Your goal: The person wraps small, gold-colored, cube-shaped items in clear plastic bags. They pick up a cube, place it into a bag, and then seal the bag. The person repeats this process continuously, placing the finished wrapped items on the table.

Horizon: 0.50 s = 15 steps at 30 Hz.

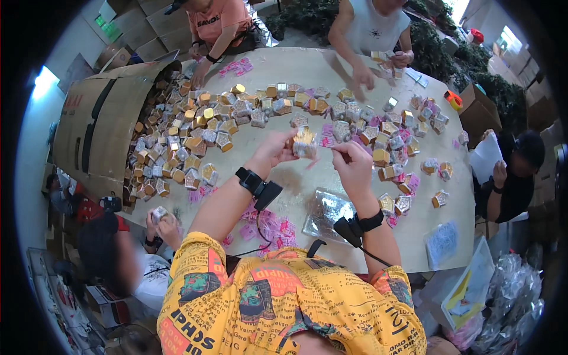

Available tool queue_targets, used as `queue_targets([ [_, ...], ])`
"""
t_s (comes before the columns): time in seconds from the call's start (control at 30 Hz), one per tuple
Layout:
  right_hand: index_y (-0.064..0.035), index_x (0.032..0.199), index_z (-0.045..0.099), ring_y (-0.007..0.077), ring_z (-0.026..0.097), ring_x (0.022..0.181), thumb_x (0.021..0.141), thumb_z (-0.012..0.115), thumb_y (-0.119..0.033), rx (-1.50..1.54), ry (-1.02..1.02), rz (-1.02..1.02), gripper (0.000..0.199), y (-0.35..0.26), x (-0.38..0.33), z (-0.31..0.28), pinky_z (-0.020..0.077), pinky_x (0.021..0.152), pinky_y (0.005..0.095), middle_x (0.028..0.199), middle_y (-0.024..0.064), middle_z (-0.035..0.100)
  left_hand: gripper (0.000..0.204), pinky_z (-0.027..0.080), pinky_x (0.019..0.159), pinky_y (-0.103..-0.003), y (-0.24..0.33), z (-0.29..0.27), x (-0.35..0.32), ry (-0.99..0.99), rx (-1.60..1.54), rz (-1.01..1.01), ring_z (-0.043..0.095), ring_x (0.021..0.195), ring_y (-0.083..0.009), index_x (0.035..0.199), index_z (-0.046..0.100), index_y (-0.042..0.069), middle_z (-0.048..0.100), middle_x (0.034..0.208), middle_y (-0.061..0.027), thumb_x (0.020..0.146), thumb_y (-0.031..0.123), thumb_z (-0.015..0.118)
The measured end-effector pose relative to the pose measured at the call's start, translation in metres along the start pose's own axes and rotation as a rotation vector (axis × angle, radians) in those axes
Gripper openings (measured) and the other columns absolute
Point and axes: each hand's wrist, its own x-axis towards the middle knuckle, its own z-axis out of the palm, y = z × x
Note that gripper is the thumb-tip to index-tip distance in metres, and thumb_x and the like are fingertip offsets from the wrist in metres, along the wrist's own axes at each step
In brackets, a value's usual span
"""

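My left hand (277,149) grips a small gold box (305,142) with a clear, whitish patterned cover, held up over the middle of the table. To its right, my right hand (354,167) is closed in a pinch, its fingertips a short way from the box. What the pinch holds is too small to make out. A thin pink strip hangs just below the box. Pink printed tags (269,228) lie in a loose heap nearer to me, and a clear plastic packet (331,214) lies beneath my right wrist.
Many gold and silver faceted boxes (201,127) spread over the table (278,70), spilling from a large carton (89,118) at the left. Co-workers handle boxes at the far side and left. At the right lie an orange tape roll (453,100) and a whitish plastic packet (442,245).
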Motion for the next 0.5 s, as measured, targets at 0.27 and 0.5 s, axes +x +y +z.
queue_targets([
  [0.27, 0.0018, 0.078, 0.064, 0.0146, 0.057, 0.055, 0.074, 0.062, -0.001, -0.031, -0.025, 0.274, 0.005, 0.039, -0.062, -0.017, 0.0444, 0.052, 0.0264, 0.065, 0.0091, 0.059, 0.049, 0.047, 0.093, -0.043, -0.084, -0.044, 0.044, -0.134, -0.253, -0.145, 0.052, 0.113, -0.0298, 0.127, 0.042, 0.002, 0.051, 0.123, -0.0165, 0.093, 0.036, 0.048],
  [0.5, 0.0018, 0.079, 0.063, 0.0105, 0.055, 0.054, 0.077, 0.061, -0.001, -0.068, -0.061, 0.366, 0.005, 0.067, -0.083, -0.006, 0.0433, 0.050, 0.0243, 0.065, 0.0065, 0.059, 0.059, 0.047, 0.085, -0.046, -0.040, -0.013, 0.125, 0.388, 0.962, 0.326, 0.054, 0.104, -0.0372, 0.125, 0.045, 0.005, 0.053, 0.115, -0.0216, 0.080, 0.037, 0.062],
])
